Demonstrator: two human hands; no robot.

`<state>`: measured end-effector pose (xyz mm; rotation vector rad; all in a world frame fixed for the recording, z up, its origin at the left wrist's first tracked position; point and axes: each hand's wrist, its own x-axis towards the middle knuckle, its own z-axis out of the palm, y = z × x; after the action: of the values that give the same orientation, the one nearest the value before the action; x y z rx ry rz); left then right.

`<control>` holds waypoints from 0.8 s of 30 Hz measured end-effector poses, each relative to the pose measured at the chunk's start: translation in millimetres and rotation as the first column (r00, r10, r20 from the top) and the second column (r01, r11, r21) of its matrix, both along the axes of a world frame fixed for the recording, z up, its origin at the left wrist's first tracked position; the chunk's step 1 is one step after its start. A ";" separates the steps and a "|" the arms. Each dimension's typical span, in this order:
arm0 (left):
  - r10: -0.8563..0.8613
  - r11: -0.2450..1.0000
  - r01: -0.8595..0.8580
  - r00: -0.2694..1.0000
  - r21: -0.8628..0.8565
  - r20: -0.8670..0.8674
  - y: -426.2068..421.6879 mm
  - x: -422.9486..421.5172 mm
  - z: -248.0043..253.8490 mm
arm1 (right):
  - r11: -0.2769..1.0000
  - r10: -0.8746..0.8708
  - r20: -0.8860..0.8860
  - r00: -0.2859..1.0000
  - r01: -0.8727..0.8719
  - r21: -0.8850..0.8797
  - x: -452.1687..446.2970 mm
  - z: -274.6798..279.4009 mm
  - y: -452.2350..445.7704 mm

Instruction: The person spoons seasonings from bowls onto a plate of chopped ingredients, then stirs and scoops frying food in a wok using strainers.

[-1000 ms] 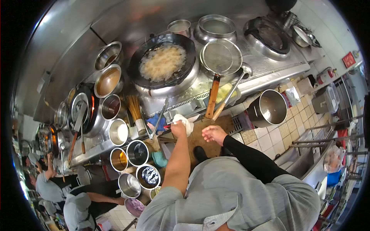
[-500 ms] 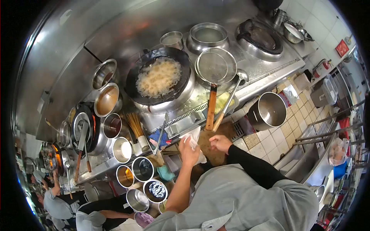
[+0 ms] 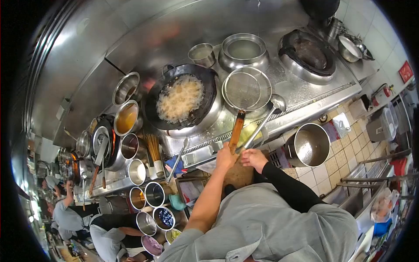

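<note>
My left hand (image 3: 226,158) is closed round the lower end of the wooden handle of the strainer (image 3: 246,89). Close beside it, my right hand (image 3: 254,159) is curled at the end of the ladle (image 3: 262,127); its fingers partly hide what they hold, if anything. The strainer's mesh basket rests on the steel stove, right of a black wok (image 3: 208,98) in which pale food (image 3: 180,98) bubbles in oil. A white cloth (image 3: 207,166) lies by the stove's front edge, partly behind my left forearm.
Bamboo brush (image 3: 152,148) and sauce pots (image 3: 129,146) stand left. Several containers (image 3: 155,194) are below them. A large steel pot (image 3: 309,145) sits at the right on the tiled floor (image 3: 321,174). Co-workers (image 3: 107,242) are at the lower left.
My left hand has let go of the white cloth and taken hold of the strainer's handle. My right hand has come beside it at the ladle's end. The view has shifted slightly.
</note>
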<state>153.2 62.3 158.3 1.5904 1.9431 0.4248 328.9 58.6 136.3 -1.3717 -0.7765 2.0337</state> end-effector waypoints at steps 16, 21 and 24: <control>0.389 0.899 -0.062 0.573 -0.435 0.722 17.8 13.8 113.7 | 0.935 -0.334 -0.473 0.815 0.222 -0.277 19.1 4.4 77.0; 0.336 0.937 -0.082 0.470 -0.339 0.816 -13.6 7.6 117.6 | 0.950 -0.310 -0.253 0.916 0.305 -0.061 109.0 71.6 86.6; 0.323 0.946 -0.117 0.459 -0.304 0.828 -25.0 10.0 109.5 | 0.786 -0.332 0.438 0.835 -0.011 0.618 158.5 100.7 103.0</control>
<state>163.2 37.3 267.7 0.6832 1.2790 0.9054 487.4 161.6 237.0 -1.5348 -1.3434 1.0885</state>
